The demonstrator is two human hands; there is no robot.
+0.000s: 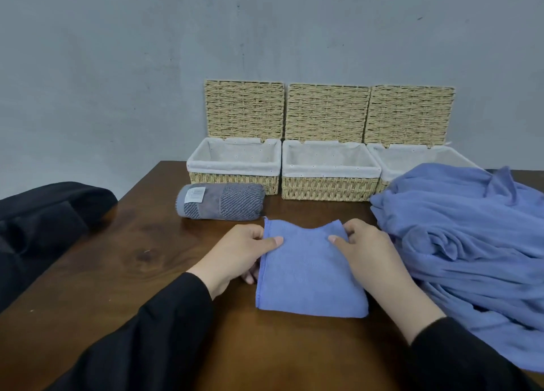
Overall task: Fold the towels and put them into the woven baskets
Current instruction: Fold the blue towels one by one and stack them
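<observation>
A small blue towel (309,275), folded into a rectangle, lies on the dark wooden table (123,267) in front of me. My left hand (238,255) pinches its left edge, thumb on top. My right hand (365,249) pinches its right edge the same way. Three woven baskets stand in a row at the back with lids raised and white liners: left (235,181), middle (326,189), right (382,184), the last partly hidden. A grey folded towel (220,202) lies in front of the left basket.
A large crumpled blue cloth (471,237) covers the table's right side and overlaps the right basket. A black fabric heap (44,214) sits at the left edge. A grey wall stands behind the baskets.
</observation>
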